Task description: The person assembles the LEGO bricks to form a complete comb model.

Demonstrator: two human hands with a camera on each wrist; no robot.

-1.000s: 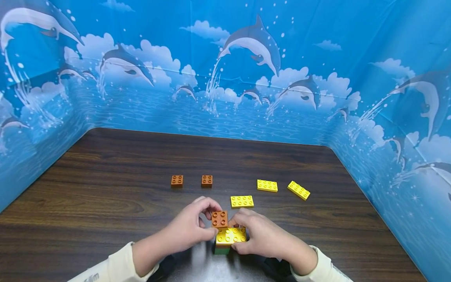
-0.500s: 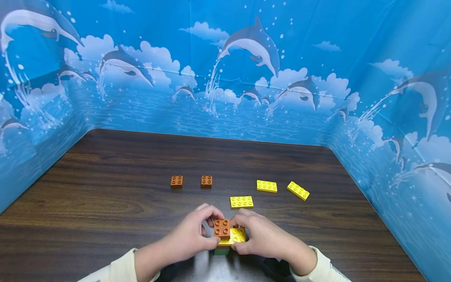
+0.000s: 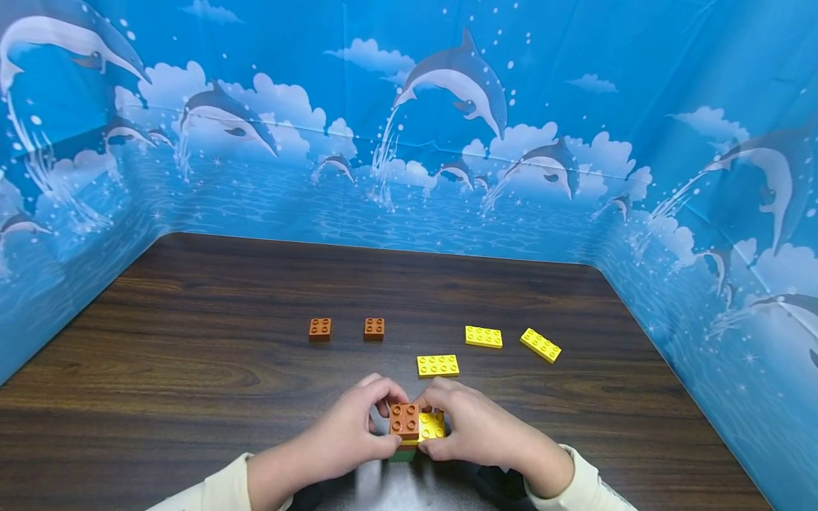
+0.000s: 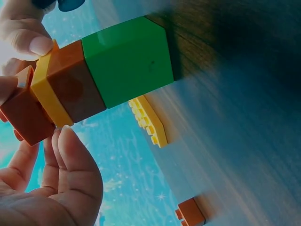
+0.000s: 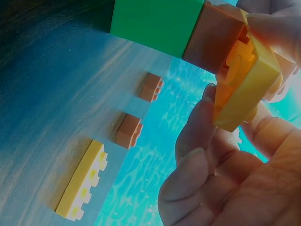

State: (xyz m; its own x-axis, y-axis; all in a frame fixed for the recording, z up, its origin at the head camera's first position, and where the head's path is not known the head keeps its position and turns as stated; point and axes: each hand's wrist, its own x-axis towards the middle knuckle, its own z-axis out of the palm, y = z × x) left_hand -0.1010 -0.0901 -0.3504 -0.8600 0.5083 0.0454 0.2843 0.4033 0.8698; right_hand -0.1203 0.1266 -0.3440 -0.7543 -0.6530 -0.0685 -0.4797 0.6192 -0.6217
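My left hand (image 3: 345,429) pinches a small brown four-stud toy brick (image 3: 405,421) between thumb and fingers. It sits over the left half of a yellow brick (image 3: 432,426); in the left wrist view it looks slightly tilted, with a narrow gap at the joint. With thumb and fingers, my right hand (image 3: 476,429) grips that yellow brick, whose right half overhangs and shows its hollow underside in the right wrist view. Beneath it come another brown brick (image 4: 75,82) and, at the bottom on the table, a green block (image 4: 127,61).
Two brown bricks (image 3: 320,329) (image 3: 374,328) lie on the dark wooden table (image 3: 192,341) beyond my hands. Three yellow bricks (image 3: 437,365) (image 3: 483,336) (image 3: 540,345) lie farther right. A blue dolphin-printed sheet (image 3: 409,142) surrounds the table's back and sides.
My left hand has moved slightly right and toward me, bringing the brown brick down over the yellow brick's left half. My right hand stays in place on the yellow brick.
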